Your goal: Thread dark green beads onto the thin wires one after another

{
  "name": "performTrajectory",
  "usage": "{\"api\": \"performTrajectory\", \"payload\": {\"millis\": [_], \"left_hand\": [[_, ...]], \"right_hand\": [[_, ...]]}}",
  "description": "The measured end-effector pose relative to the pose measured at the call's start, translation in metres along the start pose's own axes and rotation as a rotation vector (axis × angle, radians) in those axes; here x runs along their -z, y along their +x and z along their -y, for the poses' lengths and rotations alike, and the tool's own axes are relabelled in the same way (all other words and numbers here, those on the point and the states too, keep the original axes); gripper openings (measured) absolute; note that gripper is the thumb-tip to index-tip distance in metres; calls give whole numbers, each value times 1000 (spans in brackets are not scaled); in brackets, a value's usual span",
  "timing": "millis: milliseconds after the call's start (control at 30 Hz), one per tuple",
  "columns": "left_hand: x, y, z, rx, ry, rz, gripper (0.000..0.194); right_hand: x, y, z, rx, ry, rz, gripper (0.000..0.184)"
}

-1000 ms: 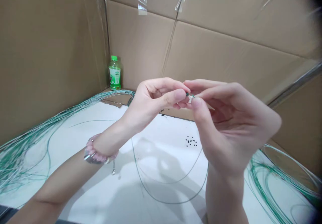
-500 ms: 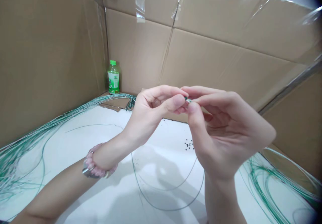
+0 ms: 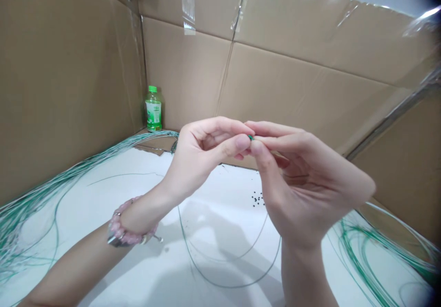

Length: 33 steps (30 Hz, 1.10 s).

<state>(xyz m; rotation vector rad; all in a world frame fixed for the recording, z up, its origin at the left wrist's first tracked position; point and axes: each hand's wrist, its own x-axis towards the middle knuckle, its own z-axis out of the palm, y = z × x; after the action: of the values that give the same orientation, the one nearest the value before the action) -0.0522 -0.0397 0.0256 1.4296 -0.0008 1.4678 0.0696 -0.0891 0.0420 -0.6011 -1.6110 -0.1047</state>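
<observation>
My left hand (image 3: 203,153) and my right hand (image 3: 303,183) meet fingertip to fingertip in mid-air above the white table (image 3: 138,196). Both pinch the end of a thin green wire (image 3: 250,137), of which only a small green tip shows between the thumbs. The wire hangs down behind my hands and loops (image 3: 220,270) over the table. A pink bead bracelet (image 3: 127,231) sits on my left wrist.
Bundles of green wire lie along the left edge (image 3: 51,192) and at the right (image 3: 372,256). Several tiny dark beads (image 3: 257,199) are scattered on the table. A green bottle (image 3: 153,109) stands in the corner of the cardboard walls (image 3: 292,82).
The small white piece seen between my fingertips a second ago is hidden now. My hands stay pinched together; the view has shifted slightly.
</observation>
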Motion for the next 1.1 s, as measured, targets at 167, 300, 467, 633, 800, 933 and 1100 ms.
{"api": "performTrajectory", "payload": {"millis": [167, 300, 467, 633, 800, 933, 1100], "left_hand": [[0, 0, 0, -30, 23, -61, 6], [-2, 0, 0, -51, 57, -58, 5], [-1, -1, 1, -84, 112, -47, 5], [-1, -2, 3, -119, 194, -55, 4], [-3, -2, -2, -198, 422, -103, 3], [-2, -2, -4, -212, 489, -75, 5], [-1, -2, -2, -217, 518, -79, 6]], "right_hand": [[-1, 0, 1, -43, 57, -46, 26], [1, -1, 3, -59, 40, -41, 26], [4, 0, 6, -49, 3, 1, 26], [6, 2, 6, -83, -24, 23, 27], [14, 2, 7, 9, -225, 97, 30], [22, 2, 3, 48, -273, 103, 26], [20, 3, -5, -30, -105, 75, 22]]}}
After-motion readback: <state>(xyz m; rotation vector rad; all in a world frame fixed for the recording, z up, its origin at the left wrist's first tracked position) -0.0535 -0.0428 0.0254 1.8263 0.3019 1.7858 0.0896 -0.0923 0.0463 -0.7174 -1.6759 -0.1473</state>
